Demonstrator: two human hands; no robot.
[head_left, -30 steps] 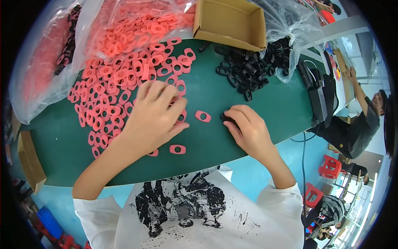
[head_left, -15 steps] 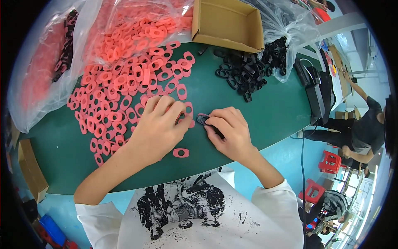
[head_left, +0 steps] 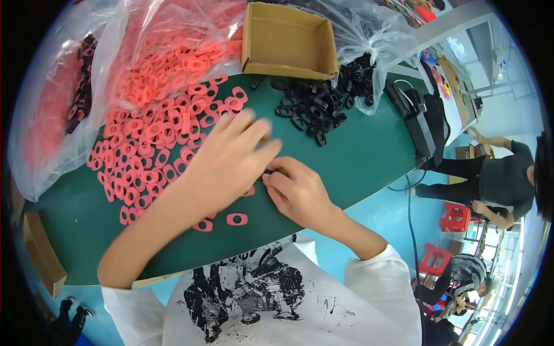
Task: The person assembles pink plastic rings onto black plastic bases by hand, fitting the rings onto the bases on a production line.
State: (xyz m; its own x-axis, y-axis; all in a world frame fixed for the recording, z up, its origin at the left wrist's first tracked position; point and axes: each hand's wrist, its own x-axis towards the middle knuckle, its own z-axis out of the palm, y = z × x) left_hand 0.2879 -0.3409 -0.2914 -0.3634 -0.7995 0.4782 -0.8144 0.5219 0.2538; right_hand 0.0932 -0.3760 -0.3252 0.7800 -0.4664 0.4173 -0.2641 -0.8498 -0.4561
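My right hand (head_left: pixel 297 189) is closed over the green table, its fingertips pinching a small black ring-shaped part (head_left: pixel 268 172) that is mostly hidden. Just left of it and a little higher, my left hand (head_left: pixel 234 158) is smeared by motion, so I cannot tell whether its fingers hold anything. Under and beyond the left hand spread many flat pink oval rings (head_left: pixel 141 132). One separate pink ring (head_left: pixel 236 219) lies near the table's front edge, and another (head_left: pixel 203 225) sits beside my left forearm. Part of a pink ring (head_left: pixel 249 191) shows between my hands.
A loose pile of black rings (head_left: pixel 314 109) lies beyond my right hand, by an open cardboard box (head_left: pixel 288 46) and a clear bag (head_left: pixel 375 40). Bagged pink rings (head_left: pixel 173 34) stand at the back left. Black equipment (head_left: pixel 416 124) with a cable sits at the right edge.
My left hand has lifted off the pink rings and moved a little up and right, close to my right hand. The right hand still pinches the black part. The whole view has shifted slightly.
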